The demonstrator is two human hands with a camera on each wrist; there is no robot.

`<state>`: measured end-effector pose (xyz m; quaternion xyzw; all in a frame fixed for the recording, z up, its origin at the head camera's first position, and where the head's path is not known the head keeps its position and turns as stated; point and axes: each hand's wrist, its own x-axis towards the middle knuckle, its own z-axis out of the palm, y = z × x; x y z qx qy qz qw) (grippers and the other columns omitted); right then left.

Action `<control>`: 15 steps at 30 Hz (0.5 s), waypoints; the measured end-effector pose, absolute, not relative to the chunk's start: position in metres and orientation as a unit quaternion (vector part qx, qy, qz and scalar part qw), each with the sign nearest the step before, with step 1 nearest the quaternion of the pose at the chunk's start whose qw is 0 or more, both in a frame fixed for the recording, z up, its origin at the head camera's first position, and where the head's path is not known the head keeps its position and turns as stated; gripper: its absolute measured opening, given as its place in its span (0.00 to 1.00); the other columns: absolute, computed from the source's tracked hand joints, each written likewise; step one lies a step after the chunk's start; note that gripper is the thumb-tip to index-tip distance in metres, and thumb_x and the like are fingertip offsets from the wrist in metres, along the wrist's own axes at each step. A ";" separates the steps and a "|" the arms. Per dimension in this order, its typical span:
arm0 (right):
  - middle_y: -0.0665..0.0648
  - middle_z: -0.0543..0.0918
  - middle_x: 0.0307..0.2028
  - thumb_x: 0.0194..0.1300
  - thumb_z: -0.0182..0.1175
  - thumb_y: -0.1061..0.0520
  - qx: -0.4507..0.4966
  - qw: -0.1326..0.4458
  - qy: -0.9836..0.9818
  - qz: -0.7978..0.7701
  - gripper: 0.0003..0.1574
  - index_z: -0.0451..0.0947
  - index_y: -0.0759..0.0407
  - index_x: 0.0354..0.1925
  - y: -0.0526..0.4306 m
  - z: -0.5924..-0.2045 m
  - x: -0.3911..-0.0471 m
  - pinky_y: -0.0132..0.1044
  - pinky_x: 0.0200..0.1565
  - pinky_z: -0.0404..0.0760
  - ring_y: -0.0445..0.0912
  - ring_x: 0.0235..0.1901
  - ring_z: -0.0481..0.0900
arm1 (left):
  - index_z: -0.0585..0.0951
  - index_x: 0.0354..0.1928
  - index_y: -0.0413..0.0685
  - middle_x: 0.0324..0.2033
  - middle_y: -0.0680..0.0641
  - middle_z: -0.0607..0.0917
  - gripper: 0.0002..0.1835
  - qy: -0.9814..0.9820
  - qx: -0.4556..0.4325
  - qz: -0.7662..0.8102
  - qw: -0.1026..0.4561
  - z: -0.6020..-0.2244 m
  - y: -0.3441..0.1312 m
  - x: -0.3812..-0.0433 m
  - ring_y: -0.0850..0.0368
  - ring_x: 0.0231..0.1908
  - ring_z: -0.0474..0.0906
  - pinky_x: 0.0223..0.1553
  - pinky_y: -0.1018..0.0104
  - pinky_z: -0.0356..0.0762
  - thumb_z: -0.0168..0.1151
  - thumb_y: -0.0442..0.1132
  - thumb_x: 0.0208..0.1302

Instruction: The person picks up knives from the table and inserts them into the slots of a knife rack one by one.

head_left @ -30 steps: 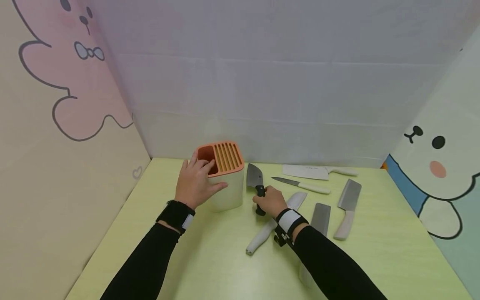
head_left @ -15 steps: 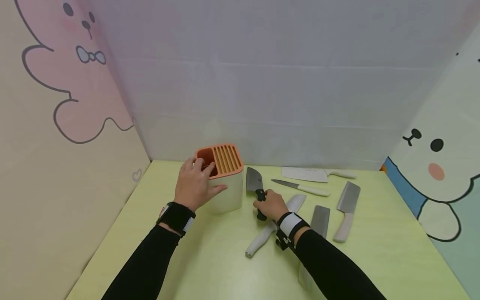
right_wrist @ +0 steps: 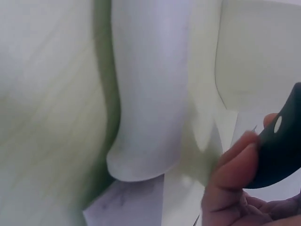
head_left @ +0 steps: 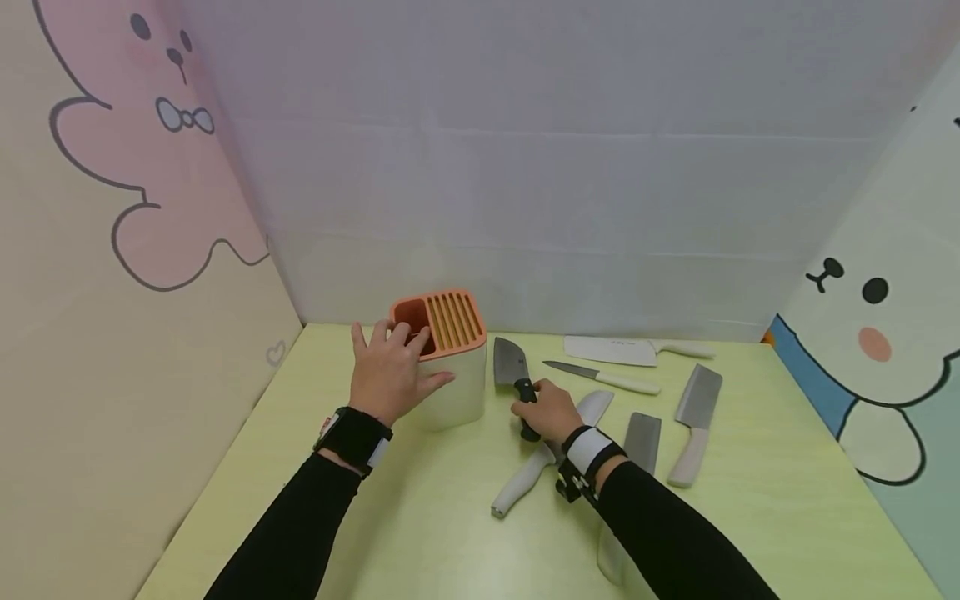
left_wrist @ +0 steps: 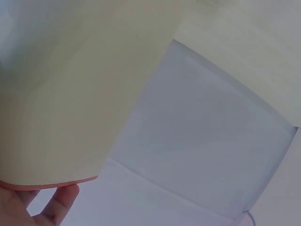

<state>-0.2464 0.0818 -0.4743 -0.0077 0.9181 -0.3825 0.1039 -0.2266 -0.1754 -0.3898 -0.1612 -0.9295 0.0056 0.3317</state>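
Note:
A cream knife block (head_left: 453, 392) with an orange slotted top stands at the back of the table. My left hand (head_left: 386, 379) holds its near left corner, some fingers over the rim of the open compartment, the thumb along the front wall. In the left wrist view, fingertips (left_wrist: 68, 193) show at the orange rim. Right of the block, my right hand (head_left: 547, 412) grips the black handle of a broad-bladed kitchen knife (head_left: 510, 364), its blade pointing away from me. The right wrist view shows thumb and fingers around that black handle (right_wrist: 282, 146).
A grey-handled knife (head_left: 521, 483) lies partly under my right hand. Farther right lie a white-handled paring knife (head_left: 622, 381), a wide cleaver (head_left: 611, 348), another cleaver (head_left: 697, 400), and a knife (head_left: 642, 437) partly covered by my right forearm. Printed cloth walls enclose the table.
My right hand has shifted slightly right and toward me with the black-handled knife. The fingers of my left hand have spread, one now lifted away to the left of the block's rim.

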 end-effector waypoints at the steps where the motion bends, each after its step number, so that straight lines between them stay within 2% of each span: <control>1: 0.65 0.79 0.45 0.57 0.59 0.45 -0.003 0.107 0.915 -0.389 0.40 0.64 0.65 0.61 0.082 -0.475 -0.246 0.40 0.30 0.80 0.48 0.33 0.78 | 0.80 0.54 0.50 0.40 0.41 0.80 0.45 -0.930 -0.160 0.008 0.332 -0.390 -0.176 -0.227 0.40 0.49 0.69 0.55 0.25 0.55 0.61 0.74 0.38; 7: 0.68 0.75 0.50 0.57 0.60 0.45 0.023 0.123 0.886 -0.446 0.39 0.64 0.65 0.60 0.086 -0.475 -0.245 0.40 0.27 0.82 0.50 0.35 0.79 | 0.80 0.54 0.50 0.40 0.41 0.80 0.45 -0.930 -0.158 0.006 0.333 -0.393 -0.176 -0.227 0.40 0.49 0.69 0.55 0.25 0.54 0.61 0.74 0.38; 15: 0.69 0.71 0.54 0.60 0.59 0.48 0.048 0.154 0.830 -0.534 0.41 0.58 0.65 0.64 0.093 -0.469 -0.237 0.41 0.31 0.83 0.52 0.40 0.77 | 0.79 0.54 0.50 0.41 0.41 0.79 0.45 -0.931 -0.158 0.000 0.329 -0.392 -0.176 -0.226 0.39 0.49 0.67 0.56 0.26 0.54 0.62 0.73 0.38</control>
